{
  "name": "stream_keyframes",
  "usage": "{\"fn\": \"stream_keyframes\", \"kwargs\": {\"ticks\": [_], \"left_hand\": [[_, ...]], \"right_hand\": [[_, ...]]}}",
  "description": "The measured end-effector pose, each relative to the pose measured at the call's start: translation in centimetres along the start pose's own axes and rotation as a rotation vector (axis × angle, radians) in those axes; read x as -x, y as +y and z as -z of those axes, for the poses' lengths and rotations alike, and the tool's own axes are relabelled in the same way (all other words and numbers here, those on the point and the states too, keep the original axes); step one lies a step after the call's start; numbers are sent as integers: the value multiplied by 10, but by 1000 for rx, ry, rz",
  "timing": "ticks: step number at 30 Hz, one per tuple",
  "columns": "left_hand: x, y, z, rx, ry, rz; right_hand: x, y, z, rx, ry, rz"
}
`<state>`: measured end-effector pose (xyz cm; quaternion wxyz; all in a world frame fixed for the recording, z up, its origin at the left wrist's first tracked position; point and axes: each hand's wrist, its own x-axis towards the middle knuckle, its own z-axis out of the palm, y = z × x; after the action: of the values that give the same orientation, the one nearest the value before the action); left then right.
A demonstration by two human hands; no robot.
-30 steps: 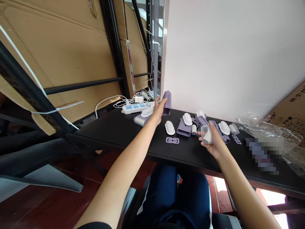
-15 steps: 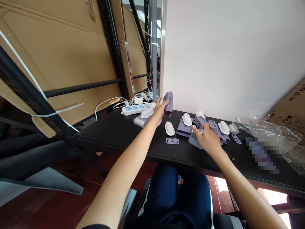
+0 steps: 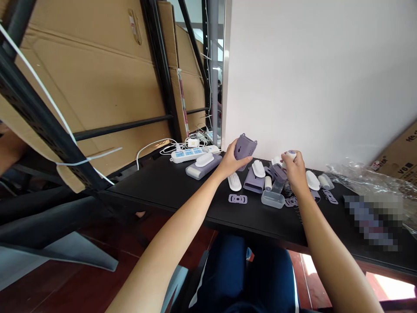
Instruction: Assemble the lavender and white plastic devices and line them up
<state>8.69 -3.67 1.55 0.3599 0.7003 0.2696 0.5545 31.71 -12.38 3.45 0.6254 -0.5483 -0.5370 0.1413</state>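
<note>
My left hand [image 3: 232,161] grips a purple plastic sleeve with small holes [image 3: 244,148], tilted and held above the table. In my right hand [image 3: 295,169] is a small white roller with a purple end [image 3: 289,155], lifted over the parts. Below lie a ribbed white oval piece [image 3: 234,182], a flat purple slotted plate [image 3: 237,199] and a clear plastic cup [image 3: 273,200]. Another purple sleeve [image 3: 254,181] stands there with a white oval piece [image 3: 258,168] on it. A white roller [image 3: 268,183] lies beside it.
A white power strip [image 3: 192,153] with tangled cables sits at the back left, behind a purple case [image 3: 203,167]. Crumpled clear plastic [image 3: 368,182] and a cardboard box [image 3: 399,152] are at the right. A black metal rack [image 3: 124,127] stands at the left.
My right hand has risen from the clear cup and now holds a white roller. My left hand has turned the purple sleeve and moved it slightly right. The view has shifted a little.
</note>
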Motion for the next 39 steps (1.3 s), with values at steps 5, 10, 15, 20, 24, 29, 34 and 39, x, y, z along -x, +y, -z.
{"fn": "stream_keyframes", "kwargs": {"ticks": [5,10,15,20,24,29,34,39], "left_hand": [[9,11,-8,-188,-188,-154],[12,8,-9,-667,-197,-311],[14,3,-8,-911,-205,-512],[16,5,-10,-962,-226,-560],[16,5,-10,-952,-239,-538],[17,6,-11,-930,-263,-516],[17,6,-11,-928,-293,-500],[18,8,-13,-961,-297,-505]], "right_hand": [[9,-2,10,18,25,50],[10,-2,11,-234,-88,-106],[12,4,1,-205,-152,-128],[16,4,-6,-94,-185,-54],[17,5,-8,-86,-201,-70],[15,10,-8,-35,-215,-56],[15,11,-5,11,-237,-66],[20,7,-1,140,-285,16]]}}
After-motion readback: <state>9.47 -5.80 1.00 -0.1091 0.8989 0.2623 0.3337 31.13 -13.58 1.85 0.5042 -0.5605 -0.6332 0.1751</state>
